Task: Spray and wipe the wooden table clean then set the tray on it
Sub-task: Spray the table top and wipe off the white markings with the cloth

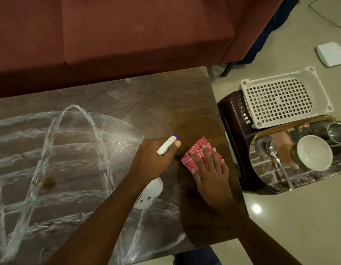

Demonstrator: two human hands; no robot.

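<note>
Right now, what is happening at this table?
A person is cleaning the table. The left hand grips a spray bottle; the right hand presses a red cloth flat on the wood. White streaks still cover the left part. The tray with dishes waits on a stool beside the table.

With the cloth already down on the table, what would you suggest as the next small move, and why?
Probably sweep the right hand, pressing the red checked cloth flat, leftward across the dark wooden table. White streaks and a brown spot remain there, while the left hand grips the white spray bottle.
</note>
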